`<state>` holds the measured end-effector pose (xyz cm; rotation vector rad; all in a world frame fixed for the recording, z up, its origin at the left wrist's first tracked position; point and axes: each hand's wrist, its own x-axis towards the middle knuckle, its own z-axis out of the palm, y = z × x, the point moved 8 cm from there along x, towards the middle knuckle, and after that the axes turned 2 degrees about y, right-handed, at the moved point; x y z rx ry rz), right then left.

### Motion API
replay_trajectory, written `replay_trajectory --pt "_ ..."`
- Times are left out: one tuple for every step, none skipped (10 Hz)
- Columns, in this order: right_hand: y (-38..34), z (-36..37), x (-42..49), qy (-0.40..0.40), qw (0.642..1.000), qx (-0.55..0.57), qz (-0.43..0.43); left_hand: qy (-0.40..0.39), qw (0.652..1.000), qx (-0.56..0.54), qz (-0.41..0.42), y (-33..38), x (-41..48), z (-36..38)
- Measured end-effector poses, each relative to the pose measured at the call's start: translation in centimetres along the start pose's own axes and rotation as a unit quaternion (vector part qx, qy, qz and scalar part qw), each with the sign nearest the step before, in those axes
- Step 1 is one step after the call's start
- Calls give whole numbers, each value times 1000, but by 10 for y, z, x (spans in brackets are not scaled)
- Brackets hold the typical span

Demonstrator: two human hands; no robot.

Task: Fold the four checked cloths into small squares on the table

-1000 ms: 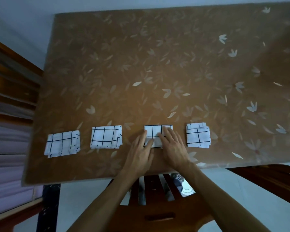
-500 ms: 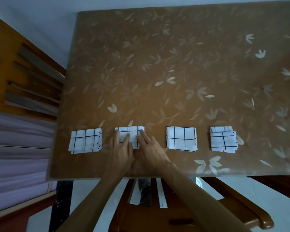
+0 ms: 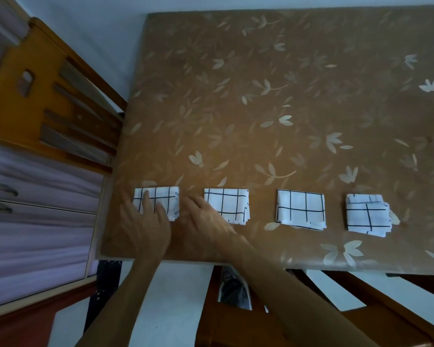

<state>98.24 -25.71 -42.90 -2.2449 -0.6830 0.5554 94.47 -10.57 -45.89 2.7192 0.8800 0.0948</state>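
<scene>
Four white cloths with black checks lie folded in a row near the table's front edge. My left hand (image 3: 145, 221) rests flat on the leftmost cloth (image 3: 164, 199), fingers spread over its left and lower part. My right hand (image 3: 206, 220) lies flat on the table between that cloth and the second cloth (image 3: 229, 202), its fingers pointing toward the leftmost cloth's right edge. The third cloth (image 3: 301, 209) and the fourth cloth (image 3: 366, 214) lie untouched to the right; the fourth shows uneven layers.
The brown table (image 3: 273, 108) has a leaf-patterned cover. A wooden chair back (image 3: 43, 96) stands at the table's left side. Another wooden chair (image 3: 236, 321) sits below the front edge. Drawers (image 3: 35, 209) are at the far left.
Both hands have moved left along the row, from the third cloth to the second, and now to the leftmost one. The view has shifted left with them.
</scene>
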Motion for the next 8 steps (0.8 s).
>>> replay_trajectory --pt "-5 27 16 -13 998 51 40 -45 998 -9 36 -16 10 9" --pt "1 39 21 -9 996 52 72 -52 996 -27 70 -11 7 12" --pt "4 40 19 20 997 44 57 -55 996 -33 70 -6 4 14" --pt "1 36 18 21 997 48 60 -65 995 -29 67 -8 4 13" --pt "-5 23 12 35 997 29 56 -67 995 -20 78 -7 3 4" --pt "-13 2 -1 57 996 8 61 -68 993 -41 87 3 -2 -13" --pt "-15 -24 -22 87 993 -4 76 -76 990 -71 98 17 -12 -29" --pt "-2 -49 -51 83 988 -27 126 -88 986 -76 117 35 -29 -48"
